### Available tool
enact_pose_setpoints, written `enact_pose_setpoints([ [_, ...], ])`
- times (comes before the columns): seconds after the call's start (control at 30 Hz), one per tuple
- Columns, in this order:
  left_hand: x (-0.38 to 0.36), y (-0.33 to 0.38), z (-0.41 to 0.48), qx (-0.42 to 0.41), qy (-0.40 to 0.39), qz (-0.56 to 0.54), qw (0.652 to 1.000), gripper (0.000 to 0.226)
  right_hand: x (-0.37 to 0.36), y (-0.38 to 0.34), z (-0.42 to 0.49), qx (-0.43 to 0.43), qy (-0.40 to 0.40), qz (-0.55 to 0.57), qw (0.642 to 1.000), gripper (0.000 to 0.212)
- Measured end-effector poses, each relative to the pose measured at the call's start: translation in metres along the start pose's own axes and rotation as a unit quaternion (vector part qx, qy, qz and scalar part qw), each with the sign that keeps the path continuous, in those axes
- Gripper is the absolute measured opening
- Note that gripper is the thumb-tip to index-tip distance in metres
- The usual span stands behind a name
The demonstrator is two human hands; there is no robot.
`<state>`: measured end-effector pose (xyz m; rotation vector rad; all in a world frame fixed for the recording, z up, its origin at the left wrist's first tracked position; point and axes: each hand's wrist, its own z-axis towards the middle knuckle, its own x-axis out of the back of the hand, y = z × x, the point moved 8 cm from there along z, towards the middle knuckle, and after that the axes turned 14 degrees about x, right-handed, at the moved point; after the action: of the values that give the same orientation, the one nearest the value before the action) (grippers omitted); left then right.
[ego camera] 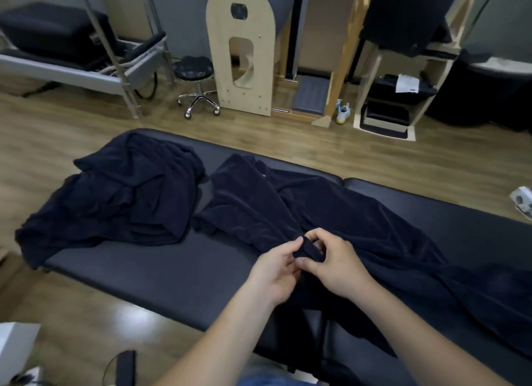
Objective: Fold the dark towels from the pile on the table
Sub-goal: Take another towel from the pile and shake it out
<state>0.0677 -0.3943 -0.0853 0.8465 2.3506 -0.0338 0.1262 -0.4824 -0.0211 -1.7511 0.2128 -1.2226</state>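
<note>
A dark navy towel [359, 221] lies spread and rumpled across the middle and right of the black padded table [161, 273]. Its near edge is bunched up between my two hands. My left hand [276, 267] pinches that bunched edge from the left. My right hand [334, 264] grips the same fold from the right, fingers curled over it. The two hands touch each other at the cloth. A crumpled pile of dark towels [121, 195] sits on the table's left end, apart from both hands, and hangs a little over the left edge.
The table's near strip at the left is bare padding. Beyond the table lies a wooden floor with a wheeled stool [197, 77], a wooden arched frame [241, 48], a shelf unit [394, 97] and a metal-framed bed [72, 57]. A white box [15, 348] stands at the lower left.
</note>
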Motion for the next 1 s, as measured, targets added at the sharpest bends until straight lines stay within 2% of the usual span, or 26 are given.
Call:
enact_pose_setpoints([
  [0.07, -0.006, 0.003, -0.004, -0.003, 0.001, -0.006, 1.000, 0.015, 0.005, 0.000, 0.005, 0.009, 0.001, -0.002, 1.000, 0.022],
  [0.23, -0.006, -0.008, 0.004, -0.007, 0.044, -0.112, 0.993, 0.015, 0.019, 0.008, 0.004, 0.010, 0.026, 0.001, 1.000, 0.014],
  [0.37, 0.001, -0.017, 0.009, -0.071, 0.120, -0.155, 0.978, 0.013, 0.019, 0.002, -0.005, 0.043, 0.005, -0.039, 0.998, 0.022],
  [0.43, 0.005, -0.016, 0.015, -0.066, 0.137, -0.166, 0.974, 0.016, 0.020, -0.002, -0.009, 0.057, -0.006, -0.052, 0.997, 0.026],
  [0.5, 0.008, -0.005, 0.027, -0.054, 0.124, -0.181, 0.974, 0.024, 0.025, -0.002, -0.013, 0.058, -0.020, -0.058, 0.996, 0.024],
  [0.57, 0.000, 0.012, 0.032, -0.043, 0.076, -0.182, 0.979, 0.031, 0.031, -0.001, -0.016, 0.061, -0.032, -0.066, 0.995, 0.023],
  [0.67, -0.011, 0.023, 0.034, -0.004, 0.053, -0.147, 0.988, 0.030, 0.043, -0.004, -0.018, 0.075, -0.018, -0.059, 0.995, 0.028],
  [0.77, -0.003, 0.029, 0.046, 0.008, 0.120, -0.072, 0.990, 0.010, 0.046, -0.005, -0.021, 0.061, -0.055, -0.027, 0.996, 0.024],
  [0.9, 0.020, 0.041, 0.054, -0.047, 0.214, -0.107, 0.970, 0.016, 0.064, -0.002, -0.027, 0.024, -0.080, 0.068, 0.994, 0.013],
  [1.0, 0.026, 0.052, 0.056, -0.073, 0.214, -0.164, 0.960, 0.023, 0.080, 0.000, -0.029, 0.013, -0.061, 0.118, 0.991, 0.009],
])
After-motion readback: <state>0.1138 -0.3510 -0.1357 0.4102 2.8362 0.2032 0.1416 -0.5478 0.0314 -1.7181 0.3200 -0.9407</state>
